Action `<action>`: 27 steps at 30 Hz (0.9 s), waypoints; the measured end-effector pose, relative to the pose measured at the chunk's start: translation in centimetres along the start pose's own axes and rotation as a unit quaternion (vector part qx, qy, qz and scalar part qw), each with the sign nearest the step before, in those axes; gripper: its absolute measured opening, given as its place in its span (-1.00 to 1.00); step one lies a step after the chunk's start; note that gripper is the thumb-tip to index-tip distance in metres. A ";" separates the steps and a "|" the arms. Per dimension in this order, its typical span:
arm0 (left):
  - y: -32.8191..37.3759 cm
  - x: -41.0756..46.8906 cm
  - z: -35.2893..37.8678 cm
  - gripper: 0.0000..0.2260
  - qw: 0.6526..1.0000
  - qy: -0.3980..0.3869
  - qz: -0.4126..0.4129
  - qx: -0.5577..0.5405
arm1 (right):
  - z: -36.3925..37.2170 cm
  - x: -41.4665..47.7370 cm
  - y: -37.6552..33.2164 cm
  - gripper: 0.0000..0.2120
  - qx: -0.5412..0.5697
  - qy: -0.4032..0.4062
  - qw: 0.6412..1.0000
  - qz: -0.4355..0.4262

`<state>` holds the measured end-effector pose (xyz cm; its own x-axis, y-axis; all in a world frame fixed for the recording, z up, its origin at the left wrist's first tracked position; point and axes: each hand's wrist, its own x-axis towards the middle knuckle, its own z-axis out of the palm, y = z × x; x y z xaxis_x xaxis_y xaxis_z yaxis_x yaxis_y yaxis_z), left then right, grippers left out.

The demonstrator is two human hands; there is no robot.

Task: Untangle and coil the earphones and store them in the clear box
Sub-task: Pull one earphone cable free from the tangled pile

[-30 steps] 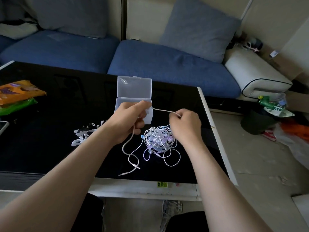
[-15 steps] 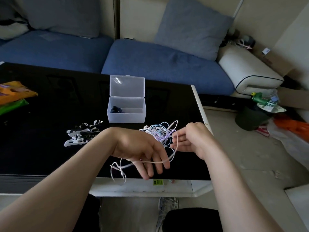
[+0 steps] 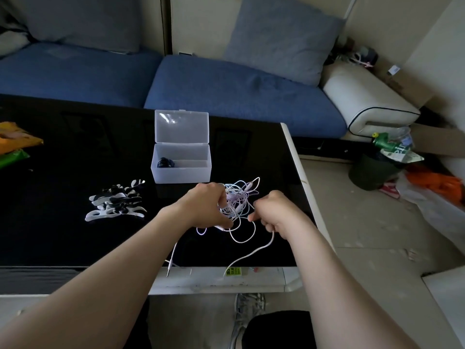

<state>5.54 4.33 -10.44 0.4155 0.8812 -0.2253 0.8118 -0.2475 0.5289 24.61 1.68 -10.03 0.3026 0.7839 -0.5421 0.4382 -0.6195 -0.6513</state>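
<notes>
Left hand [image 3: 204, 209], right hand [image 3: 274, 215]; earphones [image 3: 239, 197] between

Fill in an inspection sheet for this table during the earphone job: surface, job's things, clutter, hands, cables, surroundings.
Surface: glossy black table, white edge.
Job's things: tangled earphones near the right edge; clear box behind them, lid open, a dark item inside at left.
Clutter: black-and-white pieces left of the hands; orange and green packets at far left.
Hands: left hand grips the tangle; right hand pinches a strand of it.
Cables: one white lead runs from the right hand to the near edge; a jack plug hangs over that edge.
Surroundings: blue sofa behind; full bin on the floor to the right.
</notes>
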 end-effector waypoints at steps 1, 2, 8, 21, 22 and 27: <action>-0.2 0.3 0.1 -0.65 1.000 0.020 -0.003 0.015 | 0.0 0.2 0.0 -0.78 -0.028 0.012 0.999 -0.008; -0.5 0.5 0.3 -0.67 0.999 0.038 -0.007 0.029 | 0.0 0.3 0.1 -0.79 -0.042 0.021 0.999 -0.016; -1.2 0.7 0.1 -0.76 0.992 0.108 -0.003 0.062 | 0.6 0.3 0.0 -0.81 -0.024 -0.046 0.998 -0.023; -1.7 0.3 -0.9 -0.83 0.992 0.097 0.052 0.061 | 0.6 0.2 -1.0 -0.78 -0.038 -0.017 0.990 -0.135; -1.6 0.3 -0.9 -0.86 0.992 0.097 0.053 0.060 | 0.6 0.1 -1.1 -0.78 -0.026 -0.018 0.990 -0.138; -1.9 0.4 -0.7 -0.87 0.989 0.129 0.038 0.059 | 0.9 -0.1 -1.6 -0.69 0.026 -0.035 0.990 -0.131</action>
<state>3.84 5.41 -10.96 0.3706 0.9281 0.0351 0.8311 -0.3483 0.4336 23.16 2.60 -9.41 0.1236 0.9144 -0.3854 0.4499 -0.3978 -0.7996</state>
